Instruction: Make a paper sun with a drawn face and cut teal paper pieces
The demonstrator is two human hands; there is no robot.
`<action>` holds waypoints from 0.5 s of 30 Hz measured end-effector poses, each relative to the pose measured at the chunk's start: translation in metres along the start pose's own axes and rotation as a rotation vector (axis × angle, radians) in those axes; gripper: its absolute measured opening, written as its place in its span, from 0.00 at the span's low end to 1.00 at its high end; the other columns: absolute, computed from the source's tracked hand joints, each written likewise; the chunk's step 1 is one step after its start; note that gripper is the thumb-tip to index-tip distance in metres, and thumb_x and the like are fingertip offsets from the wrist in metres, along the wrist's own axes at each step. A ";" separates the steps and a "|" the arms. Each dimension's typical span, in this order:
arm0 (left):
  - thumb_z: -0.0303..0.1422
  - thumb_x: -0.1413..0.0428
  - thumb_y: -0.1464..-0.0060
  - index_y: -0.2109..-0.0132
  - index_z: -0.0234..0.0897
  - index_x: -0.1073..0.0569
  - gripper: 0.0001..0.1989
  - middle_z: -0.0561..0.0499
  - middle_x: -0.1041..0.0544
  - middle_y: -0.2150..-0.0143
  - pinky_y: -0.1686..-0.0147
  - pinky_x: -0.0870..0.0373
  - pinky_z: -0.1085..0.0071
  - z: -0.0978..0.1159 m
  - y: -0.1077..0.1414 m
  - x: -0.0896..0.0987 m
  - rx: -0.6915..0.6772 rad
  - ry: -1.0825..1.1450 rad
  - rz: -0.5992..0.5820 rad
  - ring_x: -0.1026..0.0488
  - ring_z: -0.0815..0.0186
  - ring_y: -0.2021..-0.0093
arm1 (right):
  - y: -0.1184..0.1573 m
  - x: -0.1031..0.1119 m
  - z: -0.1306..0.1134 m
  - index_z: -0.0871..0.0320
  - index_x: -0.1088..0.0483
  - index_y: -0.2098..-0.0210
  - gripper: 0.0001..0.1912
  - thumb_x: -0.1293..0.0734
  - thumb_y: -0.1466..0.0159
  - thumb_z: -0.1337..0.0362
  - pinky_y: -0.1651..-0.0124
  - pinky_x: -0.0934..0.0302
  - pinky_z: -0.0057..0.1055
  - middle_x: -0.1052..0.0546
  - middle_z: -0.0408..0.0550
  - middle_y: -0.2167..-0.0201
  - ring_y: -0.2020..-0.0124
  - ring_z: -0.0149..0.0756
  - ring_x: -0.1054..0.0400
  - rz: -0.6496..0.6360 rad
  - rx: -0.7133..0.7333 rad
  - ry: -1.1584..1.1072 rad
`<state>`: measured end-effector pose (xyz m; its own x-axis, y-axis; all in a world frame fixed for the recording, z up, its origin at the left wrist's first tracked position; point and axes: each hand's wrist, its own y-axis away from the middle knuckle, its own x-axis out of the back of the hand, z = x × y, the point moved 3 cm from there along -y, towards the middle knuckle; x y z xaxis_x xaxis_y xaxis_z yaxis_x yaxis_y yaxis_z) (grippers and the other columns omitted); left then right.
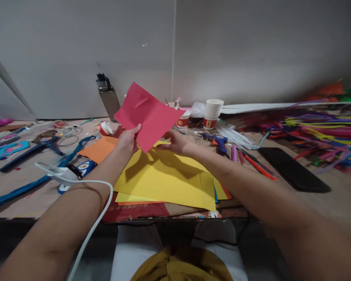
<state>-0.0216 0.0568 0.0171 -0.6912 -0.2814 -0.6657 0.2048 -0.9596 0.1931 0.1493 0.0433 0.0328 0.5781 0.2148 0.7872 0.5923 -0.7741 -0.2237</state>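
Observation:
A sheet of red paper [150,113] is raised over the table, tilted, with a small crease near its top. My left hand [130,139] grips its lower left edge, the thumb on the front and the other fingers hidden behind. Close to the lower right edge of the sheet is my right hand [177,142], its fingers curved and a gap between them. Some of its fingertips are hidden by the red paper. Beneath both hands lies a stack of yellow paper [166,177], with orange and blue sheets showing at its edges. A sheet of orange paper [101,149] lies to the left.
Stacked paper cups [213,113], a blue glue gun [220,143] and a black phone [292,168] are on the right, before blurred colourful strips [336,136]. A bottle [109,99] stands at the back. A white cable [107,207] crosses my left forearm.

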 end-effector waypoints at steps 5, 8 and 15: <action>0.22 0.44 0.46 0.50 0.27 0.28 0.15 0.41 0.19 0.64 0.57 0.22 0.63 -0.002 0.005 -0.003 0.055 -0.065 -0.052 0.20 0.59 0.62 | -0.001 -0.018 -0.004 0.58 0.28 0.57 0.15 0.30 0.43 0.63 0.59 0.34 0.30 0.22 0.47 0.64 0.64 0.33 0.28 0.011 -0.043 -0.494; 0.21 0.44 0.47 0.48 0.27 0.28 0.18 0.41 0.19 0.64 0.55 0.22 0.60 -0.002 0.010 -0.005 0.101 -0.128 -0.110 0.20 0.57 0.61 | 0.008 -0.018 -0.002 0.59 0.27 0.61 0.10 0.32 0.42 0.64 0.65 0.34 0.29 0.23 0.45 0.71 0.70 0.31 0.30 0.024 -0.085 -0.509; 0.21 0.48 0.44 0.50 0.27 0.27 0.14 0.42 0.19 0.65 0.50 0.25 0.59 -0.011 0.020 -0.012 0.139 -0.155 -0.184 0.21 0.58 0.58 | 0.034 -0.008 -0.011 0.59 0.26 0.61 0.13 0.29 0.47 0.66 0.71 0.35 0.25 0.24 0.46 0.72 0.73 0.30 0.33 0.035 -0.144 -0.472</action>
<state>-0.0017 0.0408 0.0210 -0.8077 -0.0897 -0.5828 -0.0231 -0.9828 0.1833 0.1585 0.0086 0.0257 0.8072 0.4079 0.4267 0.5037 -0.8529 -0.1375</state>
